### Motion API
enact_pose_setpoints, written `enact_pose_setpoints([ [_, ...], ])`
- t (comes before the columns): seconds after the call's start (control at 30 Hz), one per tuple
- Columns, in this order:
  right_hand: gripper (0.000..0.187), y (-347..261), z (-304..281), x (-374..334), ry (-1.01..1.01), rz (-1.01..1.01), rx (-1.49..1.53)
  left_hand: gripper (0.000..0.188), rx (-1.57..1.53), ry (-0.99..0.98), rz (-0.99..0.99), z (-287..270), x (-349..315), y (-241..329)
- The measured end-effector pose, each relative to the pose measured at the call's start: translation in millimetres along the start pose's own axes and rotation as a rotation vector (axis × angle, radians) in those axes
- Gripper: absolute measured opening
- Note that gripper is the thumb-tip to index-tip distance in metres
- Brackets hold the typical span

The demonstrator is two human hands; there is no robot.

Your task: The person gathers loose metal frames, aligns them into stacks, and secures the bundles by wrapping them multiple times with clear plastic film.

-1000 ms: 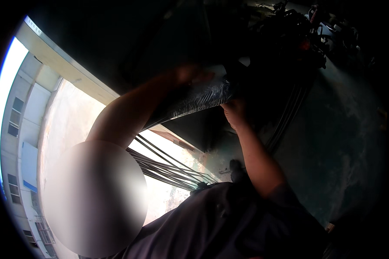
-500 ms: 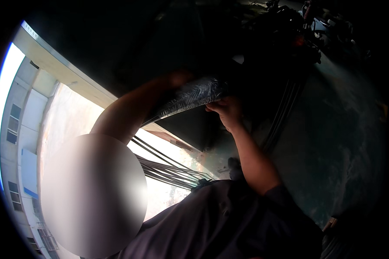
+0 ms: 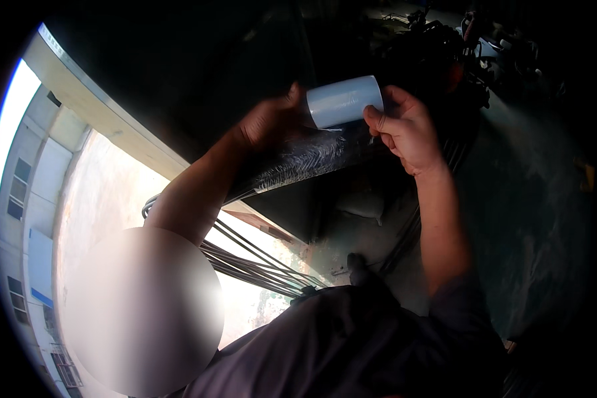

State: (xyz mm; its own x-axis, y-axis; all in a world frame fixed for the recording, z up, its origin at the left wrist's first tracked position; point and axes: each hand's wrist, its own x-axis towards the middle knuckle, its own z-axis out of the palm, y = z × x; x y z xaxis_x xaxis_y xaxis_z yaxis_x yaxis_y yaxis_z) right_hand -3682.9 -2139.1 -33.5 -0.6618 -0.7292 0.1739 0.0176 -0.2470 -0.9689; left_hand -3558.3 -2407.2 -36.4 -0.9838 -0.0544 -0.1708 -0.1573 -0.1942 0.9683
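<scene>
A short roll of clear stretch film (image 3: 343,101), pale and shiny, is held between my two hands above a long dark bundle. My right hand (image 3: 410,132) grips the roll's right end, thumb on its near side. My left hand (image 3: 268,123) is at the left end with its thumb raised; its fingers are closed there, partly lost in shadow. Below the roll, crinkled film (image 3: 302,162) is wrapped tightly round the dark bundle, which slants down to the left. What lies inside the wrapping is too dark to make out.
Several long thin dark rods or cables (image 3: 259,268) run below the bundle on the left. A dark tangle of parts (image 3: 424,50) lies at the far right. A pale ledge (image 3: 106,99) crosses the left side, with a bright yard and a building beyond. A blurred disc covers the lower left.
The film roll has come into view above the bundle. My right hand has moved up and right from the wrapped bundle to the roll's end; my left hand shows more clearly.
</scene>
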Motion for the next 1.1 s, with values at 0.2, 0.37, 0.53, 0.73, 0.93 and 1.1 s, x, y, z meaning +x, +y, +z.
enact_pose_setpoints([
  [0.2, 0.034, 4.0, 17.9, 35.4, 0.042, 0.006, -0.265, 0.101, 0.155, 0.02, 0.003, 5.2, 8.6, 1.8],
  [0.37, 0.025, 37.3, 34.7, -1.1, 0.333, -0.446, -0.225, 0.097, 0.531, 0.36, 0.106, -2.0, 7.5, -1.4],
  [0.53, 0.017, 146.9, 7.6, -35.7, 0.434, -0.1, 0.1, 0.066, 0.859, 0.27, -0.085, -3.0, 26.7, -3.6],
  [0.73, 0.039, 216.7, 29.8, 32.7, 0.378, -0.164, 0.295, 0.059, 1.219, 0.1, -0.059, -9.1, 29.6, -2.7],
  [0.93, 0.043, 206.1, 20.1, -1.3, 0.146, -0.014, 0.254, 0.052, 1.006, 0.07, -0.238, -11.2, 32.7, -10.8],
  [1.1, 0.044, 164.4, -46.7, -91.6, -0.074, -0.084, 0.41, 0.058, 0.935, 0.077, -0.118, -8.0, 23.7, 5.1],
])
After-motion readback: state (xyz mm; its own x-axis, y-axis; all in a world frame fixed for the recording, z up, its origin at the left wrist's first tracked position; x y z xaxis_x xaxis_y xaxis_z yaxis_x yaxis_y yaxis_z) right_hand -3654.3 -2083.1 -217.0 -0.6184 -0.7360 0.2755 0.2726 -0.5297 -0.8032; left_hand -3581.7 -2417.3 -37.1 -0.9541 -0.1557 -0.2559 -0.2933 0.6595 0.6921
